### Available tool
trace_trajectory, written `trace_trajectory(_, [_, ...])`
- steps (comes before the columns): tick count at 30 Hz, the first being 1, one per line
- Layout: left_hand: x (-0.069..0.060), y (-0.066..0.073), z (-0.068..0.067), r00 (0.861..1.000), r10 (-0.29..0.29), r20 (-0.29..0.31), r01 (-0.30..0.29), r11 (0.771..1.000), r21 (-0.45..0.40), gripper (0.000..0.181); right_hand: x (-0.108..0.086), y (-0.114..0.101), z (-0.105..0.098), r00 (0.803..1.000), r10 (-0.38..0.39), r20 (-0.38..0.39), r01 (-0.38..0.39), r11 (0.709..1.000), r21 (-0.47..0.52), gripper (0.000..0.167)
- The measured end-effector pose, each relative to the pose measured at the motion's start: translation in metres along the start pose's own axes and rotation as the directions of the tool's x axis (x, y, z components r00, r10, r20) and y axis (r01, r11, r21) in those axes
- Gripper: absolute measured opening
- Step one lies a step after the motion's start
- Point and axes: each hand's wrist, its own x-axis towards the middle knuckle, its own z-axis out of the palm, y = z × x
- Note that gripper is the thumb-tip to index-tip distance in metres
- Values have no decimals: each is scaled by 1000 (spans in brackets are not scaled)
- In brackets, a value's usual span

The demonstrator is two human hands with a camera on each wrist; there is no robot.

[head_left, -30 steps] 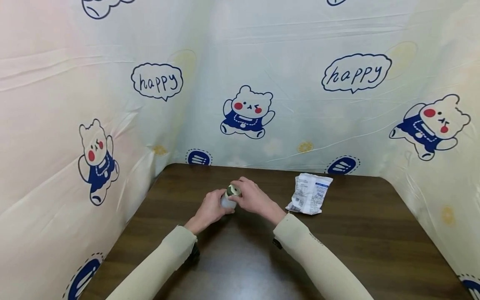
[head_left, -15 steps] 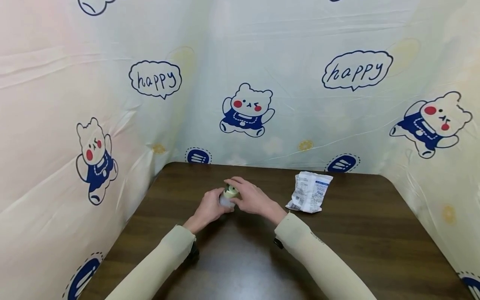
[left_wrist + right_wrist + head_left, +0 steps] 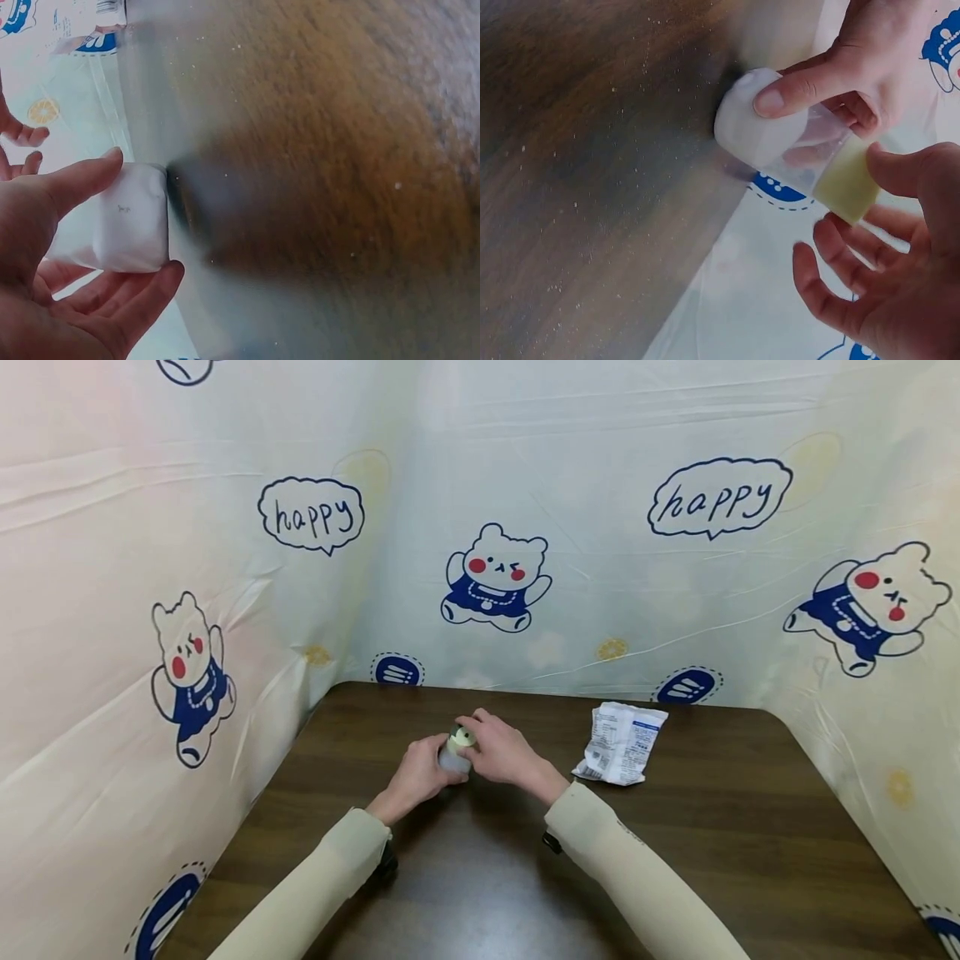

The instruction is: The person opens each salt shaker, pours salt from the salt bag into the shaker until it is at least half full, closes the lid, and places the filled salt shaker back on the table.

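Observation:
A small clear bottle with something white filling its lower part stands tilted slightly over the table; its pale yellow-green cap points up. My left hand grips the body, thumb on one side and fingers on the other, as the left wrist view also shows with the bottle's white end. At the cap, my right hand pinches with thumb and index finger, its other fingers loosely curled beside it. In the head view the top of the cap shows a dark patch, partly covered by the right fingers.
To the right of the hands, a white printed packet lies on the brown wooden table. A pale cloth with bear drawings and "happy" bubbles hangs behind the table and along both sides.
The right hand's fingers shift around the cap, spreading over it and then turning back, and the dark patch on top moves with them. The left hand keeps its grip; the packet stays put.

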Motion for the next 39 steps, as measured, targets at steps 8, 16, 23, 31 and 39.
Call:
trace_trajectory(8, [-2,1,2,1000,1,-9,-1,1000,-17,55,2,0,13,976,170,-135,-170,985,8,60])
trace_trajectory(16, [-4,-1,3,1000,26,-6,-26,999,25,53,-5,3,11,998,-64,19,62,993,103,60])
trace_trajectory(23, [-3,2,0,1000,23,-9,-23,999,25,56,-2,4,4,995,-89,40,86,994,66,51])
trace_trajectory(31, [0,3,3,1000,28,-8,-28,1000,-3,55,5,0,6,995,76,-68,-73,996,46,53])
trace_trajectory(39, [1,1,2,1000,7,0,-7,1000,-2,53,1,2,3,999,-1,47,-2,997,75,61])
